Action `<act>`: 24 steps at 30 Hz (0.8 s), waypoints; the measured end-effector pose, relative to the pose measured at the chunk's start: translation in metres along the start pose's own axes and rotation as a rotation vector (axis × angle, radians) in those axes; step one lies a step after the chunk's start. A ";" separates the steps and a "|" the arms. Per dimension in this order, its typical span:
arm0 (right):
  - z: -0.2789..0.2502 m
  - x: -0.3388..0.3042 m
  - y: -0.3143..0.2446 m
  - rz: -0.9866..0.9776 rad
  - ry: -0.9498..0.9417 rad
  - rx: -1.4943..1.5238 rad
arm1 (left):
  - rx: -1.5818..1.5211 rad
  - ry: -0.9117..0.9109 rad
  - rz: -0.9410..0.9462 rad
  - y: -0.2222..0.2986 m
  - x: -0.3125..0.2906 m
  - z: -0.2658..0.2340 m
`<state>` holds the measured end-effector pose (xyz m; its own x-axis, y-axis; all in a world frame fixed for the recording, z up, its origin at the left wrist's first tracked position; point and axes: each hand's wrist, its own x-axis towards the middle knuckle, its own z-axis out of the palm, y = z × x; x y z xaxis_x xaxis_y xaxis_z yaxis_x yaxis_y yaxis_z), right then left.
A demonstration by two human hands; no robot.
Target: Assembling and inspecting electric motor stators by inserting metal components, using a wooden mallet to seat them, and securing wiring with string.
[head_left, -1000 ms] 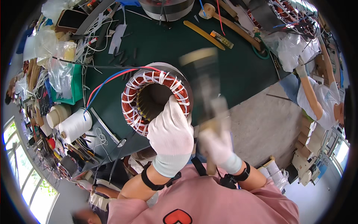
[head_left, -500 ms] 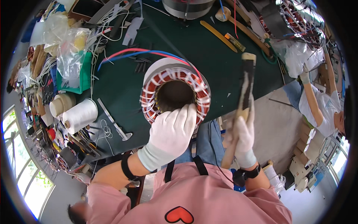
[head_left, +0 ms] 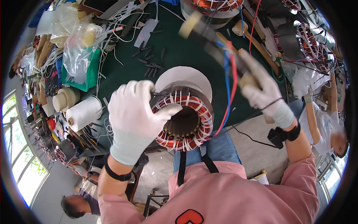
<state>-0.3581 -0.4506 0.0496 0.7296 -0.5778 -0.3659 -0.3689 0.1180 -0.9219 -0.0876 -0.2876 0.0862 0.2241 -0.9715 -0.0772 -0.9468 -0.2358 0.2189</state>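
A motor stator (head_left: 204,128) with copper windings laced in white cord stands at the bench's near edge, its round bore facing me. My left hand (head_left: 136,112), in a white glove, is closed over its left rim, with the thumb reaching across the windings to the bore. A short dark piece shows at those fingertips; its kind is unclear. To the right, my gloved right hand (head_left: 263,89) grips a wooden stick (head_left: 220,54) wrapped in dark tape. The stick is raised over the bench and blurred, its pale end pointing far left. Red and blue leads (head_left: 230,89) rise beside the stator's right side.
Several black sleeves (head_left: 151,63) lie on the green bench. At left are a green bin (head_left: 87,74) and a white cord spool (head_left: 85,113). Another stator (head_left: 214,16) stands at the far edge, near a wooden mallet (head_left: 257,39). Other people (head_left: 320,119) are nearby.
My left hand has moved from the stator's near rim to its left side. My right hand has swung the stick up and leftward. The stator has turned and its leads now stand at right.
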 end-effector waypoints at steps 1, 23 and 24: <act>-0.010 0.009 0.009 0.007 -0.003 0.004 | -0.046 0.030 -0.087 0.003 -0.007 0.006; 0.038 0.001 0.011 -0.241 -0.273 -0.221 | -0.358 0.393 -0.213 0.021 -0.026 0.047; 0.018 0.014 0.003 -0.007 -0.461 -0.191 | -0.357 0.391 -0.219 0.021 -0.027 0.044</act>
<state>-0.3389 -0.4437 0.0398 0.8953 -0.1558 -0.4174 -0.4303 -0.0592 -0.9007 -0.1238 -0.2652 0.0500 0.5390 -0.8199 0.1931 -0.7473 -0.3597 0.5586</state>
